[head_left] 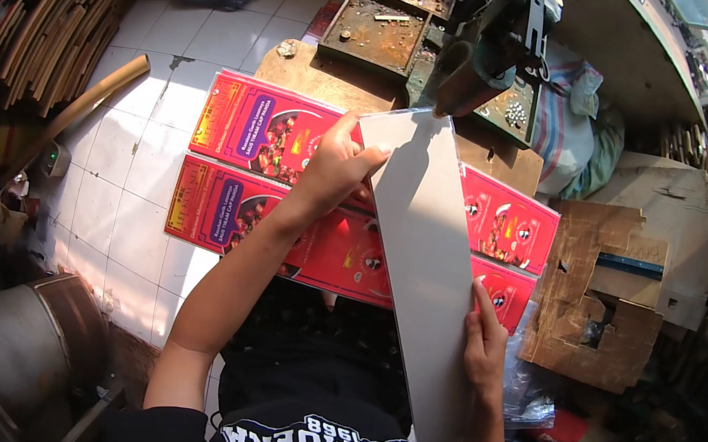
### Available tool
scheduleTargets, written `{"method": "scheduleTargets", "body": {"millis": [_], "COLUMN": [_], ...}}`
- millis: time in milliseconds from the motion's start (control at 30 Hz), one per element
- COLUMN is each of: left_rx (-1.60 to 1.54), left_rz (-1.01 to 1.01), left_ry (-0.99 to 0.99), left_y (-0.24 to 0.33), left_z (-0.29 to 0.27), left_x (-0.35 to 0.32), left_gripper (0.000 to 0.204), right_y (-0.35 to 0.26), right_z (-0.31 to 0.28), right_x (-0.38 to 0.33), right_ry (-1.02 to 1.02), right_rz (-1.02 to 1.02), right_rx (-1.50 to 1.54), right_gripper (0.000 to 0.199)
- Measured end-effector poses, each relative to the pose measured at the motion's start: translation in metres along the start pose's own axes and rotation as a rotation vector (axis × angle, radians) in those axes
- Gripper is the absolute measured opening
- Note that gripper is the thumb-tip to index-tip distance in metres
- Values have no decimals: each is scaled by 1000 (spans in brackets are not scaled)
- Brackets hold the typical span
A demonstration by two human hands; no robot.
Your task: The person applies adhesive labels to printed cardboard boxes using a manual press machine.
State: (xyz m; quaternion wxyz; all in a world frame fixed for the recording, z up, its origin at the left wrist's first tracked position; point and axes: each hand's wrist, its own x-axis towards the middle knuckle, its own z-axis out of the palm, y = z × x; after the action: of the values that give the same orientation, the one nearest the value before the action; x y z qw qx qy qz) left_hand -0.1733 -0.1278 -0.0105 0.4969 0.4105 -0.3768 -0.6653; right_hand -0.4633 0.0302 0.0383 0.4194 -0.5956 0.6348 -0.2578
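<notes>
A long pale grey board (431, 253) lies slanted in front of me, its far end just under the head of a dark metal press (479, 77). My left hand (338, 166) is closed on the board's left edge near that far end. Lower down, my right hand (484, 334) grips the right edge, thumb along the side. Beneath the board are long red printed panels (247, 212) with food pictures, set in two rows crosswise. The board covers their middle part.
Behind the panels is a wooden bench top (304, 75), with a dirty compartmented metal tray (373, 30) holding small parts. Cut cardboard (589, 338) lies at right, near a striped sack (565, 116). Stacked strips (64, 9) and a metal drum (22, 333) stand left.
</notes>
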Motion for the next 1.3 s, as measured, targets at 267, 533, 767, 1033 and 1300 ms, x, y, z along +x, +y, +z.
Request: {"method": "scheduleTargets", "body": {"millis": [267,533,767,1033,1300], "left_rx": [53,83,94,87,45], "left_rz": [-12,-27,-19,-14,-45], "left_ry": [-7,4,-9,0,6], "left_y": [3,2,1,5,5], "left_z": [2,4,4,6,6], "left_x": [-1,-1,0,-2,-3], "left_gripper": [48,45,45,45,42], "right_y": [13,11,10,10,11], "right_z": [2,0,-1,0,-1], "right_x": [4,5,4,5,3], "right_ry": [21,12,1,-2,-4], "right_rz": [-76,-59,-27,-39,-23], "right_rx": [23,41,66,75,55], "right_gripper": [40,40,40,40,40]}}
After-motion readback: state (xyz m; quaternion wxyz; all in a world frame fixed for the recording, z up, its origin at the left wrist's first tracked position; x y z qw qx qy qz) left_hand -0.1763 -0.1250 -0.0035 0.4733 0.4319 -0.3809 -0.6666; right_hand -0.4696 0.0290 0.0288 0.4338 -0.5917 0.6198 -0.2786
